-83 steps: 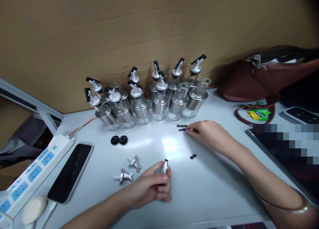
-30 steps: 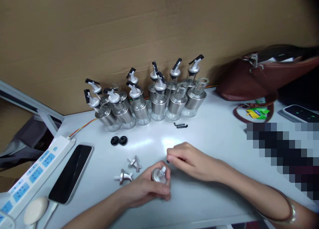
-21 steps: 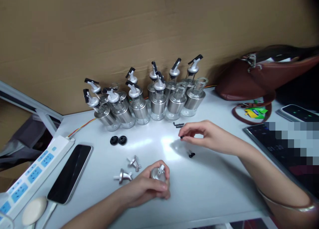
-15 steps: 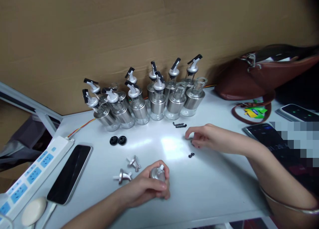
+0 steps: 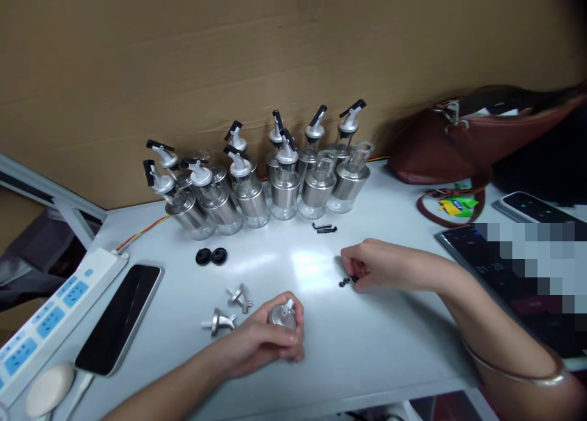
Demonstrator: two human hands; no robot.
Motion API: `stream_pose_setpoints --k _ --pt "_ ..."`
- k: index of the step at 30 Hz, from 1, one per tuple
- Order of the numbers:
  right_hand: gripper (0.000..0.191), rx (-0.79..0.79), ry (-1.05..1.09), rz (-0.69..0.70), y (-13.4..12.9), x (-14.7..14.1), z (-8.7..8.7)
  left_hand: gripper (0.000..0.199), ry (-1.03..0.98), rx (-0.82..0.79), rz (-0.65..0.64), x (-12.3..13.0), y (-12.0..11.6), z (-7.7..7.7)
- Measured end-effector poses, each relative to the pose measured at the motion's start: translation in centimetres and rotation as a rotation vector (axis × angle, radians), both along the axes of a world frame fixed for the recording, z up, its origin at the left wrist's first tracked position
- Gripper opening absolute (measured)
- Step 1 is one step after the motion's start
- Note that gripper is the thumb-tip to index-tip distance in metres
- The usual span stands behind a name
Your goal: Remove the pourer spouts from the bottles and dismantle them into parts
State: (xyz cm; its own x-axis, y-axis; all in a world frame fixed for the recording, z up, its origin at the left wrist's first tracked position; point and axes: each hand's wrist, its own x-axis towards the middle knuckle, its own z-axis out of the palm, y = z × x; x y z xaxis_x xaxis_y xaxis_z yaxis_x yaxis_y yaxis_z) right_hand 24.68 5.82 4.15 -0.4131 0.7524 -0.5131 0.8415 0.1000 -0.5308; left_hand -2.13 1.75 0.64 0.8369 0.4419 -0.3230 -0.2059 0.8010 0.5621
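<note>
Left grip: the left grip (image 5: 263, 341) is wrapped around a metal spout (image 5: 280, 316), thumb across its near side, nozzle tipped up; what the lower fingers cover is hidden.
Right grip: the right grip (image 5: 376, 265) is low over the tabletop (image 5: 389, 354), thumb and fingertips curled close about a dark bit; whether they pinch it or only touch it, I cannot tell.
Small black pieces: the small black pieces (image 5: 343, 282) lie at the right grip's fingertips, on the side toward the left grip.
Black levers: two slim black levers (image 5: 326, 230) lie beyond the right grip, nearer the bottles (image 5: 285, 192).
Loose spouts: two loose spouts (image 5: 217, 323) lie on their sides, left of the left grip.
Black stoppers: two black stoppers (image 5: 219, 256) sit side by side, farther out and left of the left grip.
Good picking: for parts this tiny, best to separate one piece with a fingertip, then pinch it by its edges, without sweeping its neighbours.
Good holding: the left grip does well to be firm, nozzle exposed.
Risk: a poorly pinched piece could roll away.
</note>
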Motion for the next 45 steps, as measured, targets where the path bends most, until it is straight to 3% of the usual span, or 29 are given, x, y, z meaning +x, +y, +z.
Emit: stream_pose_setpoints --k 14,20,26,37,45 --pt "0.025 0.056 0.057 0.0 -0.6 -0.8 0.7 0.034 0.0 0.006 -0.004 0.3 -0.1 0.0" --pt "0.025 0.365 0.337 0.003 -1.4 -2.7 1.8 0.055 -0.01 0.081 -0.072 0.4 -0.2 0.1" --pt "0.041 0.568 0.561 0.28 -4.3 -6.7 1.1 0.064 -0.04 0.21 -0.144 0.2 -0.4 -0.4" --pt "0.037 0.754 0.503 0.306 -4.1 -7.1 0.1 0.07 0.049 0.165 -0.117 1.0 -0.5 -0.6" --pt "0.026 0.755 0.398 0.291 -3.8 -6.0 0.2 0.055 0.126 0.027 0.005 1.2 -0.6 -0.8"
